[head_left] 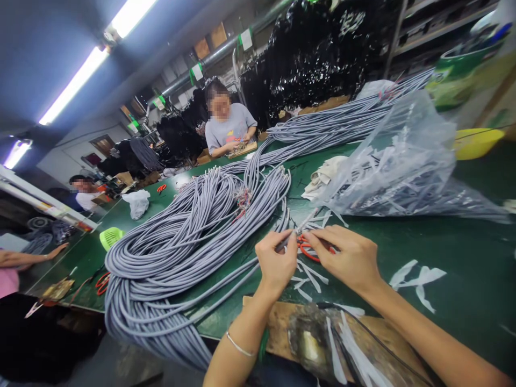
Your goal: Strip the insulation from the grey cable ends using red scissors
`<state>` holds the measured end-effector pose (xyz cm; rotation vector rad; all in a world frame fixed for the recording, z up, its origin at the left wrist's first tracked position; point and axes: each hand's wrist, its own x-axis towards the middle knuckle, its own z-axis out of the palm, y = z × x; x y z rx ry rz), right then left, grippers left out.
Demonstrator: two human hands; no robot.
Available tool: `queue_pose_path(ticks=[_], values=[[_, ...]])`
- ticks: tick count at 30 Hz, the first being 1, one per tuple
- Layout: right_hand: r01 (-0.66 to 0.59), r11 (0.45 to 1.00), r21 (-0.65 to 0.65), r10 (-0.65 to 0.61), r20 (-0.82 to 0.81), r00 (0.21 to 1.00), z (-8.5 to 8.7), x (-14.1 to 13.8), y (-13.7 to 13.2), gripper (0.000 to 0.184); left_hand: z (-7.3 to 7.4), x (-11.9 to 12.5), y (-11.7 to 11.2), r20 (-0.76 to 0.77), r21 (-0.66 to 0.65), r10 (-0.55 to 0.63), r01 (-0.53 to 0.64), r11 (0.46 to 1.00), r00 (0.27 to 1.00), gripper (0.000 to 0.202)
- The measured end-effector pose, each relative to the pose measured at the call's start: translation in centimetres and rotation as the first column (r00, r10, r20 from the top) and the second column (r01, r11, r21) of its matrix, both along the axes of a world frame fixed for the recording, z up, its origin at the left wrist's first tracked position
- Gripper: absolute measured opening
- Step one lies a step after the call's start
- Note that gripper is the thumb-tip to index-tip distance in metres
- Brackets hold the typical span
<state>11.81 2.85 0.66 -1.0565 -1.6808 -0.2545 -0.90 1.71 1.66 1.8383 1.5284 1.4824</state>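
Observation:
My left hand is closed around the end of a grey cable, its fingers wrapped near the tip. Opposite it, my right hand pinches at the same cable end; the fingertips of both hands almost meet. What exactly lies between the right fingertips is too small to make out. Red-handled scissors lie just beneath, partly covered by the right hand. A large coil of grey cables spreads to the left, with bare coloured wire ends in its middle. White strips are scattered under my hands.
A clear plastic bag of white strips stands at the right. Close to me lies a wooden board with a dark, worn metal fixture. Across the green table sits a co-worker. More red scissors and a green basket are at the left.

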Motion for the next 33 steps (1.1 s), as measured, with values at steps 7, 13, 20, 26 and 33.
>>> queue_pose_path(ticks=[7, 13, 20, 26, 33], values=[[0.007, 0.999, 0.039, -0.007, 0.008, 1.000, 0.1, -0.1, -0.1, 0.033, -0.1, -0.1, 0.0, -0.021, 0.017, -0.006, 0.007, 1.000, 1.000, 0.022], [-0.202, 0.961, -0.191, 0.154, -0.236, 0.959, -0.5, -0.3, 0.3, 0.033, 0.0, 0.0, -0.1, -0.047, 0.024, -0.024, 0.025, 0.999, 0.999, 0.022], [-0.203, 0.977, -0.072, 0.177, -0.272, 0.946, -0.6, -0.8, 0.1, 0.028, 0.2, 0.0, -0.3, -0.048, -0.003, -0.029, 0.029, 1.000, 0.998, 0.022], [-0.160, 0.973, 0.163, 0.177, -0.093, 0.980, -0.5, -0.6, 0.0, 0.024, 0.7, 0.0, -0.2, 0.127, -0.173, -0.017, 0.039, 0.984, 0.992, 0.020], [-0.193, 0.981, -0.021, 0.184, -0.230, 0.956, -0.1, -1.1, -0.2, 0.026, 0.4, -0.2, 0.7, 0.261, -0.251, 0.011, 0.057, 0.966, 0.965, 0.014]])
